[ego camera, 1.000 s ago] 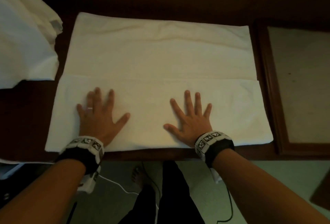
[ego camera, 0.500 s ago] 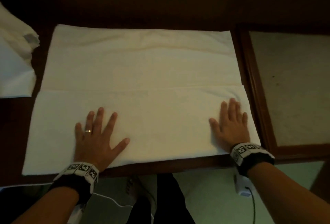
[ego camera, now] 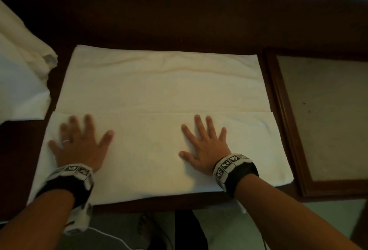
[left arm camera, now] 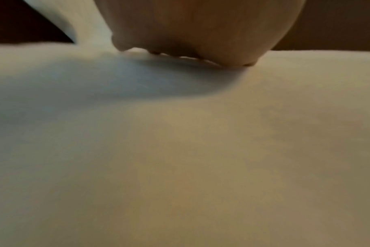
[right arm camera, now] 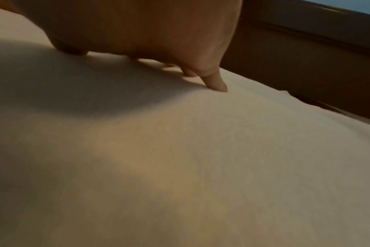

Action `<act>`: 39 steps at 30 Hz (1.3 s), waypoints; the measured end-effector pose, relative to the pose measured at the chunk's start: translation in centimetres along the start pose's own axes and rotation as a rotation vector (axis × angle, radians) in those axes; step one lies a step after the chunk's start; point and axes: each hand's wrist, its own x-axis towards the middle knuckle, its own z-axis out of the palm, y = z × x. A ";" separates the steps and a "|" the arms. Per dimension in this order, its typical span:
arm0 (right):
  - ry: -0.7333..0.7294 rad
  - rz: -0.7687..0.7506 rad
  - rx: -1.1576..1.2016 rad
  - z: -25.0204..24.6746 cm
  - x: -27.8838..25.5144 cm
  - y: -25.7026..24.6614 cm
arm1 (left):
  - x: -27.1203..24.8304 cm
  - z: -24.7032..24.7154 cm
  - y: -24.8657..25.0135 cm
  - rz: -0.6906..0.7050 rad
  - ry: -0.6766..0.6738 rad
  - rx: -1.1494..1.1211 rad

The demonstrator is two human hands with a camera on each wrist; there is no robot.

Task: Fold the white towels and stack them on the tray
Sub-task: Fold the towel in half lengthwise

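Towel point(ego camera: 159, 94) flat on counter point(ego camera: 179, 20), near strip folded over, under both hands. Left hand point(ego camera: 79, 146) and right hand point(ego camera: 205, 146) pressed palm-down on fold, fingers straight, spread. Tray point(ego camera: 278, 122) just right of right hand. Towel pile point(ego camera: 22, 74) left of left hand.

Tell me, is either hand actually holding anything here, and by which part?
Nothing is held. The left hand and the right hand both lie flat, fingers spread, pressing on the folded near layer of the towel without gripping it.
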 end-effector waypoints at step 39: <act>0.052 0.079 0.107 5.3 -7.9 3.1 | -10.1 6.1 1.3 0.463 -0.028 0.174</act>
